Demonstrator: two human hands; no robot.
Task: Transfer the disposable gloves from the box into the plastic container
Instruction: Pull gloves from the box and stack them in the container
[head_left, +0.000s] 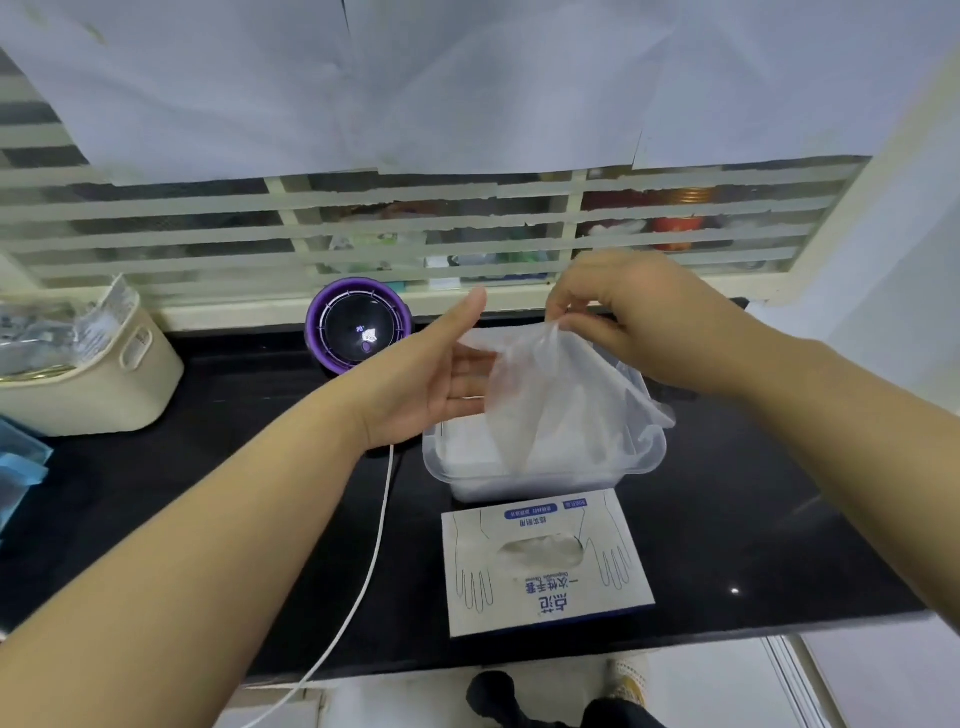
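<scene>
Pinching the top edge of a translucent disposable glove (550, 395) between thumb and curled fingertips, the person's right hand (649, 322) holds it up over the plastic container (644, 457). The glove hangs from that pinch, and its lower part drapes down into the container's open top. The left hand (431, 374) is on the glove's left side, palm turned toward it. Its fingers are straight and close together, the thumb is raised, and the fingertips are hidden behind the film, so contact cannot be told.

The clear container stands on the black counter (753, 519) about midway between its back and front edges. Inside it lies a whitish heap of gloves (467, 457) that fills it nearly to the rim.

Just in front of it, touching or almost touching, the white box (545, 608) lies flat near the counter's front edge. More crumpled clear film shows through its oval opening (540, 553).

At the counter's left edge a cream basket (104, 395) holds shiny silver packets (47, 332), and a blue item (21, 462) lies beside it. A round purple device (358, 325) sits at the back edge, and a white cable (374, 545) runs over the front edge.
</scene>
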